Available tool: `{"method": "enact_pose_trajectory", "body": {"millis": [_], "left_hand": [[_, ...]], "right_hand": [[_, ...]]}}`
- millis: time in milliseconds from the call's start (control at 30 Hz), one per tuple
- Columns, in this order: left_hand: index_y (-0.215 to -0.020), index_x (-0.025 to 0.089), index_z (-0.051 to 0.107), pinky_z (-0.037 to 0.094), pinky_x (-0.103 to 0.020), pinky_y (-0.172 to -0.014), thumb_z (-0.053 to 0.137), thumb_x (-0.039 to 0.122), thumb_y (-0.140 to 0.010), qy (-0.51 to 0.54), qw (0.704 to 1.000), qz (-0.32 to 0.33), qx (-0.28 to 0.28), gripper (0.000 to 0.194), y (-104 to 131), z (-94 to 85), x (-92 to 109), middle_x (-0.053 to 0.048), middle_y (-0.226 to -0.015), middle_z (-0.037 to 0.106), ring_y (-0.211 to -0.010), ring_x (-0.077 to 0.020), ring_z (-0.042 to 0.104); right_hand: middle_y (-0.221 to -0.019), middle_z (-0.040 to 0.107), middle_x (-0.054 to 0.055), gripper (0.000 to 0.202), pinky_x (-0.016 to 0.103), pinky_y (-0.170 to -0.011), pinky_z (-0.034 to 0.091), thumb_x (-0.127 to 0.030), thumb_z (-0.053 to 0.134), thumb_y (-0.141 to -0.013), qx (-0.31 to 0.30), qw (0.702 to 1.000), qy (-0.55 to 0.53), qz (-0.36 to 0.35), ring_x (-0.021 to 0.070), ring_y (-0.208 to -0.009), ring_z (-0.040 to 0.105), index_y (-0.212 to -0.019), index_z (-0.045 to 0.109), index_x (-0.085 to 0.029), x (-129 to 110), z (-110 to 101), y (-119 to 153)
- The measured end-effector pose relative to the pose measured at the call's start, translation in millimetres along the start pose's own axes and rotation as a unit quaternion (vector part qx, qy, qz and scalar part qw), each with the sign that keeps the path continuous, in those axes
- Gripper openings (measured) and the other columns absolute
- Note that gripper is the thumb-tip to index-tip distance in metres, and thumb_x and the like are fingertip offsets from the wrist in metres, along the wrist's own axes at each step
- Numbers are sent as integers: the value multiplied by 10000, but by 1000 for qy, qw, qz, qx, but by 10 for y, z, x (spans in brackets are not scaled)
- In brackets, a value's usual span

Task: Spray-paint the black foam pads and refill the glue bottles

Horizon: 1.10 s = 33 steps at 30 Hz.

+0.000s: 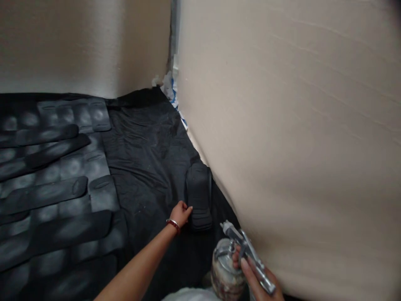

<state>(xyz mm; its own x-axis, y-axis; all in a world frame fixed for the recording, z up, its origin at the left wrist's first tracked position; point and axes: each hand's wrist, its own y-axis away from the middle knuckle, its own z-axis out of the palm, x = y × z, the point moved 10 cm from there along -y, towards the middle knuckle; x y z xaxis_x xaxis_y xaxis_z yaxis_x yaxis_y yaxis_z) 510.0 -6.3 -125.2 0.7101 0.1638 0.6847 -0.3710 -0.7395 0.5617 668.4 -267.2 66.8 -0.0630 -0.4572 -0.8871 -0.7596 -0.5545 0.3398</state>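
Left hand: the left hand reaches forward, its fingers loosely curled and partly open, the fingertips touching the left edge of a black moulded part; it grips nothing.
Right hand: the right hand is closed around the handle of a metal spray gun, low in the view.
Spray gun: its paint cup hangs just beside the fingers, the nozzle pointing up and away.
Black part: it lies flat on the black sheet, just beside the lower edge of the beige wall.
Edges: the wall runs diagonally on the right, close to the part and the gun.
Open room: bare sheet lies between the part and the rows of black strips on the left.
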Motion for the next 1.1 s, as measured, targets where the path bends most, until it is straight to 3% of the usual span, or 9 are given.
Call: {"method": "enact_pose_trajectory", "body": {"millis": [100, 233, 333, 467, 667, 833, 1100], "left_hand": [[-813, 196, 459, 385, -195, -488, 624, 414, -841, -84, 995, -4, 44, 274, 14, 97, 80, -7, -685, 641, -514, -118, 614], [-816, 196, 482, 392, -213, -524, 590, 410, -861, -88, 991, -17, 97, 244, -93, 28, 138, -16, -686, 646, -537, -133, 615], [-763, 191, 491, 389, -205, -524, 591, 295, -858, -55, 993, -45, 90, 172, -164, 36, 145, 6, -597, 609, -505, -123, 588], [-751, 190, 503, 379, -206, -501, 601, 250, -829, -38, 994, -62, 78, 139, -188, 36, 167, 24, -526, 565, -472, -125, 559], [-852, 188, 533, 430, -222, -615, 642, 226, -770, -93, 989, -37, 109, 142, -193, -68, 245, -30, -762, 667, -702, -167, 652], [-801, 187, 541, 426, -251, -702, 630, 260, -783, -135, 985, -13, 109, 116, -201, -65, 321, -66, -874, 678, -849, -203, 644], [-814, 188, 539, 429, -249, -683, 634, 247, -772, -121, 988, -21, 93, 120, -227, -58, 292, -64, -853, 680, -818, -201, 648]], "right_hand": [[-902, 748, 106, 475, 328, -833, 545, -629, 679, -732, -19, 1000, -19, -8, 294, -914, 689, -871, 762, -182, 61, -55, 18], [-856, 734, 101, 437, 315, -777, 547, -580, 649, -795, -73, 997, -30, -20, 269, -843, 682, -897, 743, -165, 135, -42, 22], [-816, 716, 96, 422, 311, -754, 540, -560, 623, -823, -116, 993, -20, -32, 259, -807, 669, -885, 721, -155, 160, 30, 5], [-796, 695, 71, 387, 295, -735, 523, -537, 609, -842, -88, 995, -29, -42, 237, -783, 649, -886, 694, -163, 98, 34, -44], [-761, 677, 56, 378, 276, -680, 512, -539, 595, -848, -53, 996, -15, -74, 221, -744, 635, -841, 670, -169, -80, 35, -156], [-799, 677, 66, 369, 285, -697, 507, -529, 577, -861, -39, 996, 17, -82, 227, -774, 624, -876, 658, -169, -73, -36, -189], [-752, 669, 48, 331, 279, -667, 521, -503, 596, -860, -109, 992, 25, -60, 219, -720, 624, -848, 660, -179, 66, 36, -62]]}}
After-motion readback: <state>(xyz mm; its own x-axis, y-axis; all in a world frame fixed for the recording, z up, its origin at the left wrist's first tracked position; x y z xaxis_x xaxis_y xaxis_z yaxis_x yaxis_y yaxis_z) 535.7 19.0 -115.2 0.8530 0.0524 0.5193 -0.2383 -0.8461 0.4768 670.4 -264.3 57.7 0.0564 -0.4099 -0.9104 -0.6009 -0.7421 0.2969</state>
